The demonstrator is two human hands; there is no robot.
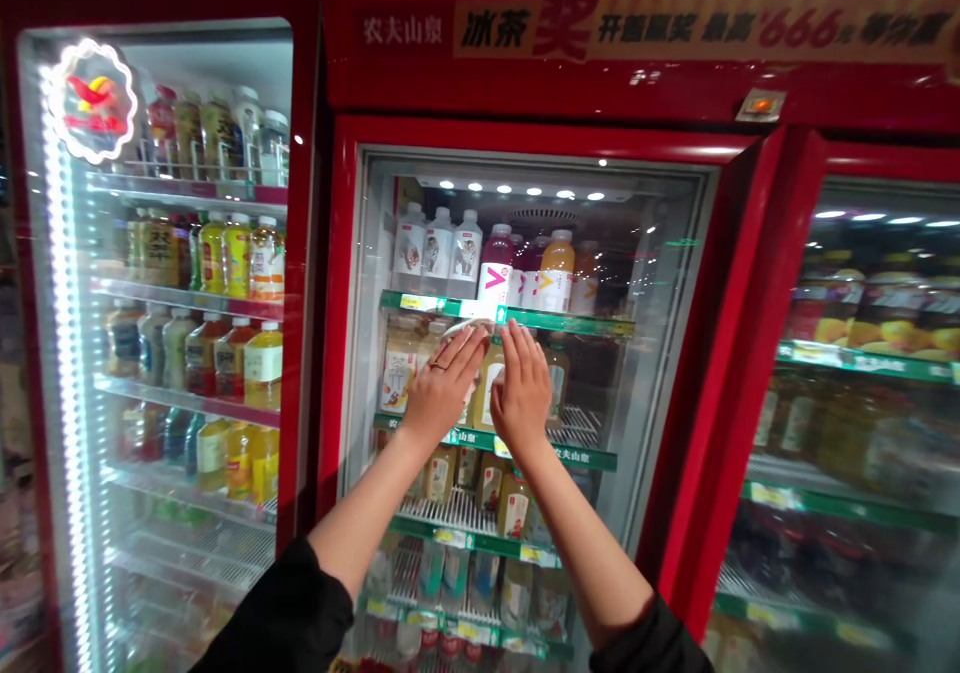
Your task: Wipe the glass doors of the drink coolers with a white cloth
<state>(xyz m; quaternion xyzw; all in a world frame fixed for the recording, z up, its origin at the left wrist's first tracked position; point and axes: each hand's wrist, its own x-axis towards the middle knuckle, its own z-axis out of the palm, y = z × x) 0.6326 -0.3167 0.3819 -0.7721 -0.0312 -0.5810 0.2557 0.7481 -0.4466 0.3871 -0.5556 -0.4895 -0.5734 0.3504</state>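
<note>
Both arms reach up toward the glass door (592, 393) of a red drinks fridge. My left hand (448, 378), with a ring on one finger, has its fingers laid over a thin white, flat thing (469, 323); only its pale upper edge shows above them, so its kind is unclear. My right hand (520, 378) is beside it, fingers stretched upward and nothing visible in them. Whether the right hand touches the glass cannot be told. Behind the hands, drink bottles (397, 378) line a shelf, and a pink-labelled bottle (495, 278) stands on the shelf above.
A second fridge (304, 203) with lit shelves of bottles stands at the left. Another red-framed door (787, 253) is at the right, with bottles behind it. A red header (405, 63) with white lettering runs above, carrying a small orange-lit switch (761, 106).
</note>
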